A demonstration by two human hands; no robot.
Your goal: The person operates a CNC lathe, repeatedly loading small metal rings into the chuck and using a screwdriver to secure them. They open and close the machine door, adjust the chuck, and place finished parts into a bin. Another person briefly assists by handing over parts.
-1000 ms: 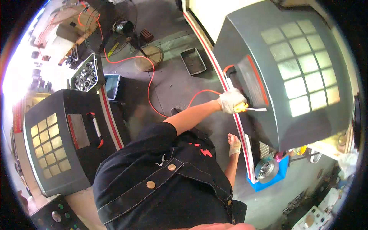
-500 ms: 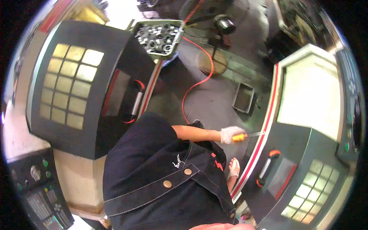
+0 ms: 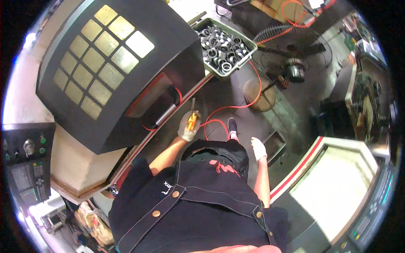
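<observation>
My left hand (image 3: 187, 129), in a whitish glove, is closed round a yellow-handled tool (image 3: 192, 121) with a slim greyish shaft. The shaft points away from me, beside the door handle (image 3: 166, 114) of the dark machine on the left. Its exact kind is unclear. A red hose (image 3: 234, 106) curves over the floor and passes close by this hand; whether it joins the tool is hidden. My right hand (image 3: 258, 149), also gloved, hangs with its fingers extended and nothing visible in it. Below it on the floor is a dark rectangular tray (image 3: 277, 147).
A green-grey bin (image 3: 249, 51) heaped with metal rings (image 3: 219, 46) stands beyond the left machine door (image 3: 126, 105). A round stool-like disc (image 3: 253, 99) and a large fan (image 3: 291, 46) lie ahead. Another machine with a pale window (image 3: 337, 189) is on the right.
My body and view have turned from the right machine toward the left one. My left hand has carried the yellow-handled tool across to the left machine's door.
</observation>
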